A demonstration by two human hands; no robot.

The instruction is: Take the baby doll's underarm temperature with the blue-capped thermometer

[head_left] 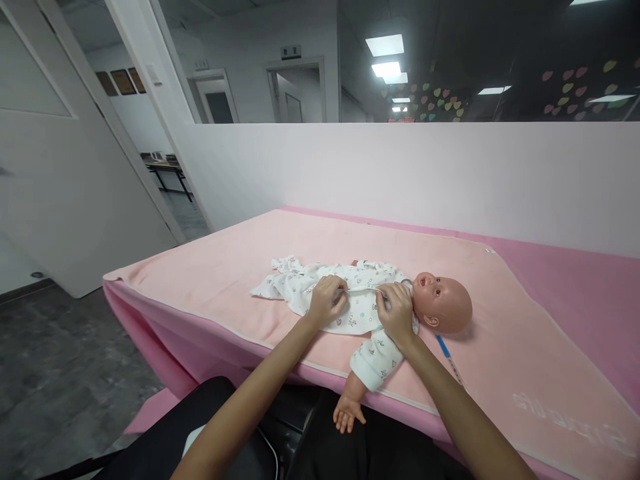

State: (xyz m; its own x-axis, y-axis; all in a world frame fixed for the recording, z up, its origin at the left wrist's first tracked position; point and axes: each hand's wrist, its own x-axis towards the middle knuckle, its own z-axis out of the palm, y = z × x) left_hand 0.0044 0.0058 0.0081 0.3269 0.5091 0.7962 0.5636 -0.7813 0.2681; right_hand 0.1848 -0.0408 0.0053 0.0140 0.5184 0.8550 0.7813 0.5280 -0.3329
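A baby doll (447,303) lies on its back across the pink cover, head to the right. It wears a white romper (357,317) with small printed figures. My left hand (327,301) is closed in a pinch on the romper's front, around the belly. Near the neck, my right hand (396,310) pinches the same garment. Between my hands a pale edge of the cloth runs nearly straight. One sleeved doll arm (350,403) hangs over the table's front edge, its palm showing. The fingertips of both hands are partly hidden.
A thermometer-like stick with a blue end (443,347) lies below the doll's head, partly behind my right forearm. The light pink blanket (225,267) covers a darker pink cloth (565,287). Behind the table stands a white wall (400,173) with windows; a door (65,167) is at left.
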